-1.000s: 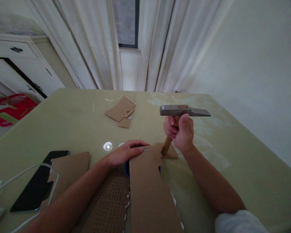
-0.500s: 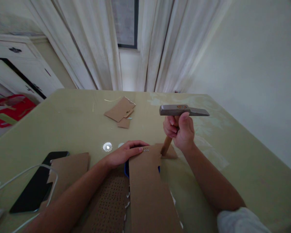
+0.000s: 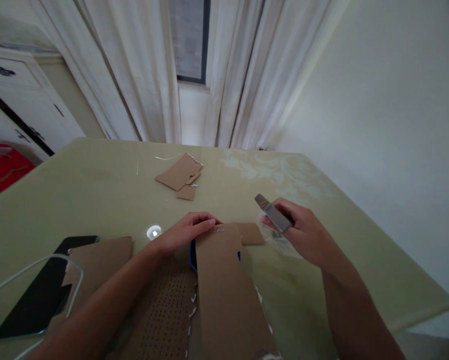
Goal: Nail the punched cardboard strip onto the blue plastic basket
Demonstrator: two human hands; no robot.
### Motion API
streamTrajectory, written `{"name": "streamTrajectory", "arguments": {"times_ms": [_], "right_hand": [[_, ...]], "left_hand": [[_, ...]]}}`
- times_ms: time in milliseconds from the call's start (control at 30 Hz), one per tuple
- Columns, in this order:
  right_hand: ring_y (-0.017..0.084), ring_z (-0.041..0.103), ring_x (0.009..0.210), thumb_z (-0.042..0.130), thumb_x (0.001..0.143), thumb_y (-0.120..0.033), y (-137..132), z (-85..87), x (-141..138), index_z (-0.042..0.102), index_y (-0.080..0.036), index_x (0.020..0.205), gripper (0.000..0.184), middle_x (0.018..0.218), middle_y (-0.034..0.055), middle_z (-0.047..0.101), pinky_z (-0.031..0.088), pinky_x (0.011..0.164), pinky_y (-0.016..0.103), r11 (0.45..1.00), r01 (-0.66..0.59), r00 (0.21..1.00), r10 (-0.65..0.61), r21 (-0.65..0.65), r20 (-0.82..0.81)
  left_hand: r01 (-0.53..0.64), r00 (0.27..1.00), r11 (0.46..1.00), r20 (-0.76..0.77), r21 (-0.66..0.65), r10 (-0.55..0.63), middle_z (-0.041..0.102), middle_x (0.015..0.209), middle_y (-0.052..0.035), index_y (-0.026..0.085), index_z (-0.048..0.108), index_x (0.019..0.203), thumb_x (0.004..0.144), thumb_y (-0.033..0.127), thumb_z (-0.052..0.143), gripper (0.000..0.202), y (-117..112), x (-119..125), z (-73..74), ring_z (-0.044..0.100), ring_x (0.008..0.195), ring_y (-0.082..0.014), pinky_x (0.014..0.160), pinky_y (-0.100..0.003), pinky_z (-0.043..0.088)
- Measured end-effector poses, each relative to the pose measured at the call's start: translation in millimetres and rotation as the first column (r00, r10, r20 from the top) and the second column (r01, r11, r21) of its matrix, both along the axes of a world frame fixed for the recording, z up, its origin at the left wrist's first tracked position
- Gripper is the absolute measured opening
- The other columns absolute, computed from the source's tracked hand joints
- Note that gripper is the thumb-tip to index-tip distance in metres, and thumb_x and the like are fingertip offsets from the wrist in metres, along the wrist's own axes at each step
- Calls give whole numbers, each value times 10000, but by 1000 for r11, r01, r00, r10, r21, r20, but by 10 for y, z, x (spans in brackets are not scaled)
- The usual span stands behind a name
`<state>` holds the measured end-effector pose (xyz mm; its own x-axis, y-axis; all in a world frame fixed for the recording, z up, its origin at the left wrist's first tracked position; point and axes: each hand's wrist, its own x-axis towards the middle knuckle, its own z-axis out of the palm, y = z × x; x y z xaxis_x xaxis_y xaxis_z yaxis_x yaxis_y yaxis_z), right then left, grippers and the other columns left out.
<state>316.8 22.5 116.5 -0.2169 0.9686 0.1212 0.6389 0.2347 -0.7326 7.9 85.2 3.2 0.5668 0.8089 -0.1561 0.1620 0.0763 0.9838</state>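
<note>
My left hand (image 3: 183, 232) lies flat, fingers stretched out, pressing the far left corner of a long cardboard strip (image 3: 224, 290). Small metal nail heads (image 3: 220, 229) show in the strip right beside my fingertips. A blue object (image 3: 193, 255) peeks out from under the strip. My right hand (image 3: 303, 232) is closed round a hammer just below its grey metal head (image 3: 273, 214), which is low over the table and points left toward the strip. The handle is hidden by my hand.
A green table (image 3: 108, 190) carries a perforated cardboard sheet (image 3: 164, 305), another cardboard piece (image 3: 100, 257), a black phone (image 3: 44, 290) with a white cable (image 3: 33, 270), cardboard scraps (image 3: 179, 175) farther back, and a small square piece (image 3: 251, 233). White curtains and a cabinet stand behind.
My right hand has dropped from an upright raised hold to low over the table, with the hammer head tipped down and leftward. The left hand has stayed on the strip. The view shifted slightly.
</note>
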Motion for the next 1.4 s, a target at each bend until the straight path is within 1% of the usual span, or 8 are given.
{"name": "streamTrajectory", "arguments": {"times_ms": [100,267,433,600,767,967,1200,1400], "right_hand": [[185,521,690,658,1028,-506,-46,-309,88,721,-217,906,320,745,-9,622,376,645,310,997,79,989,-78,-4,126],[247,661,775,603,1021,-470,-151,-787,116,741,-225,964,287,848,40,745,456,725,357,985,169,968,-161,-26,191],[287,739,886,574,1036,-421,-193,-1048,22,762,-233,1051,266,1007,92,821,531,825,399,980,197,959,-193,5,207],[304,749,993,615,1009,-371,-184,-1243,-14,765,-238,1045,204,1078,101,821,562,925,437,977,206,944,-213,53,252],[313,734,1008,625,1014,-353,-207,-1372,-27,770,-231,1042,192,1070,117,790,569,929,451,969,233,922,-247,83,300],[323,729,1017,637,1024,-361,-254,-1407,-22,772,-226,1061,194,1084,119,775,565,923,457,957,275,898,-291,94,331],[323,732,1029,639,1024,-330,-253,-1428,-17,790,-228,1082,191,1108,129,779,573,947,465,960,265,907,-281,95,313],[337,726,1045,648,997,-316,-261,-1440,-19,799,-211,1096,209,1106,143,768,569,943,486,956,278,914,-295,99,278]], "left_hand": [[73,995,994,-72,81,-68,858,1162,-117,177,846,1143,902,621,794,508,39,-61,84,773,1064,-292,913,-375,586],[66,989,974,-141,219,-36,853,1194,-110,199,850,1112,888,562,815,428,14,-73,199,778,1112,-297,963,-398,585],[53,992,951,-126,305,-15,842,1190,-80,227,834,1096,938,547,762,363,-35,-88,320,754,1123,-279,945,-388,560],[65,987,916,-162,397,0,807,985,-50,218,814,1006,963,514,735,308,-84,-125,457,709,930,-223,770,-324,503],[71,990,930,-140,360,-21,743,832,-24,191,799,979,963,522,736,338,-112,-112,485,637,764,-179,678,-293,461],[59,991,939,-135,339,-14,778,839,-32,196,829,953,947,498,746,314,-100,-95,475,648,761,-183,673,-287,460],[51,992,954,-124,294,-15,825,893,-55,196,854,958,928,509,754,331,-72,-105,480,691,803,-204,698,-292,500],[-30,999,986,-23,163,35,847,945,-65,194,867,991,891,518,799,346,-50,-117,444,722,830,-205,728,-296,529]]}}
